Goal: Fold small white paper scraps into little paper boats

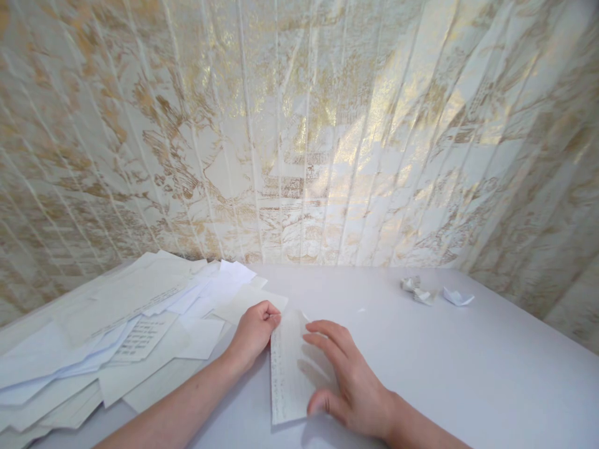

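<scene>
A folded strip of white paper (289,374) with faint printed lines lies on the white table (468,374) in front of me. My left hand (254,333) is closed, its fingers curled and pinching the strip's upper left edge. Fingers spread, my right hand (349,380) lies flat and open on the strip's right side, pressing it down.
A loose heap of white sheets (116,330), some printed, covers the table's left side, right beside my left hand. Two small folded paper pieces (416,290) (457,297) sit at the far right. A gold-patterned curtain (299,125) hangs behind the table.
</scene>
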`<action>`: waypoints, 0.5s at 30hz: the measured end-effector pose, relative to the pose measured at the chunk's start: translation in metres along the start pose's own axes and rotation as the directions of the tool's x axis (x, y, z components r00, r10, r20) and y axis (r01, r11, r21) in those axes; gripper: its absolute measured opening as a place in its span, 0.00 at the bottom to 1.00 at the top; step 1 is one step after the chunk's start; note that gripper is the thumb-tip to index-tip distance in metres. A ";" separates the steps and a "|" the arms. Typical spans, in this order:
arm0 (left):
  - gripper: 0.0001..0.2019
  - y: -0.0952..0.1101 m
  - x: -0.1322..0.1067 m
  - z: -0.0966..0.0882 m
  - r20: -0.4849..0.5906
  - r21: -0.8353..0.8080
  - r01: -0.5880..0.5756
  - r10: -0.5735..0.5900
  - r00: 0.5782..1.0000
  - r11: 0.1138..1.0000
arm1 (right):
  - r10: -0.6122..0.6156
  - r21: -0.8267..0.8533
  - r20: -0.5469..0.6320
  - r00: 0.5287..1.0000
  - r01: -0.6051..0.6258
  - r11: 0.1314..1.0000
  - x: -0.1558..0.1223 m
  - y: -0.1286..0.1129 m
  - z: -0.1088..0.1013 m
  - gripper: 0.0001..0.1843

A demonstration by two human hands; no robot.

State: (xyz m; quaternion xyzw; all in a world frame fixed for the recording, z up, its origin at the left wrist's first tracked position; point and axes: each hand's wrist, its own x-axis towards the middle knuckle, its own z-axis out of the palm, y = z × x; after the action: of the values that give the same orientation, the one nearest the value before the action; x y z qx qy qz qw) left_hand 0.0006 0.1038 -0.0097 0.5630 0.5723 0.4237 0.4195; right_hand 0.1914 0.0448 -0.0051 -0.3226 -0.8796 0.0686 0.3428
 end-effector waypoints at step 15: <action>0.08 0.010 -0.020 -0.001 0.262 -0.099 0.102 -0.073 0.962 0.990 | 0.297 0.209 0.224 0.928 -0.343 0.916 -0.002 -0.015 -0.005 0.16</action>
State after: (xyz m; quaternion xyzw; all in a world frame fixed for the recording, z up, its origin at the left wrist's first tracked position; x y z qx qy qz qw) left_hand 0.0029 0.0836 0.0004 0.5632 0.5127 0.3591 0.5395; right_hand 0.1881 0.0314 0.0026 -0.4100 -0.8278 0.2619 0.2795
